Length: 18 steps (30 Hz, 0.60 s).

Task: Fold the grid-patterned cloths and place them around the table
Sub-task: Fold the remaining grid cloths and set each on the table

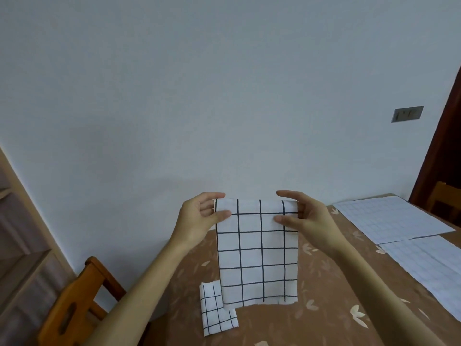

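**Forearms up, cloth pinched at both top corners**

Closest to me, at the bottom of the frame, the forearms rise from the lower left and lower right toward the middle. Between them, at lower centre, a folded cloth lies flat on the table, near its left edge.

My left hand pinches the cloth's upper left corner, thumb in front and fingers behind. My right hand does the same at the upper right corner. Both grips are narrow and closed on the fabric.

The cloth hangs straight down from my hands in the centre of the frame, white with a dark grid. Its lower edge covers the folded cloth's upper right corner. I cannot tell whether that edge touches the table.

At right, two pale sheets with a faint grid lie flat on the table, one beyond the other.

One wooden chair stands at lower left, beside the table. At far left is a shelf.
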Available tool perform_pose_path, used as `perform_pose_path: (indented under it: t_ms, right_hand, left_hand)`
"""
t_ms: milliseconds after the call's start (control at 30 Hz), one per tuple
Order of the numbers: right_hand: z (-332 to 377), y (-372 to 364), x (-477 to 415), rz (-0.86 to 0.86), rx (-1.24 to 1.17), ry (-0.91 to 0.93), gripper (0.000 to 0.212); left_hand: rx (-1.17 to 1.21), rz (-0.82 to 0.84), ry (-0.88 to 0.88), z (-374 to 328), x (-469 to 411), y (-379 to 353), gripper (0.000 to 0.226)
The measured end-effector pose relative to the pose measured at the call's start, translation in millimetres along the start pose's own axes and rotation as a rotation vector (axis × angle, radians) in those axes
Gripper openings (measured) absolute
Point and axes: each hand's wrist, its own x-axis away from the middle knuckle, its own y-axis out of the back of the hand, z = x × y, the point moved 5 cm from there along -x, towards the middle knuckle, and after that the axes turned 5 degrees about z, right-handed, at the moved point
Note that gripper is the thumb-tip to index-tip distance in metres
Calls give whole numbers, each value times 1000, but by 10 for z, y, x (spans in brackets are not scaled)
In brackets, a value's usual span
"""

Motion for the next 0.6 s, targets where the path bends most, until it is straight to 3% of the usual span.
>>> perform_pose_path:
  t_ms: [67,167,400,600]
  right_hand:
    - [12,13,-17,-30,4,17,47]
    - [3,17,-41,-67,-2,30,44]
    - [-32,3,-66,-79,144,13,28]
    - [-93,32,-87,-122,293,-10,12]
  left_hand:
    - [-109,55,-10,4,25,-6,38]
    - [-270,-17,-39,-4,58,-1,31]
    - [-387,-196,-175,-79,46,33,19]
    - [-522,-184,-313,-99,12,24,9]
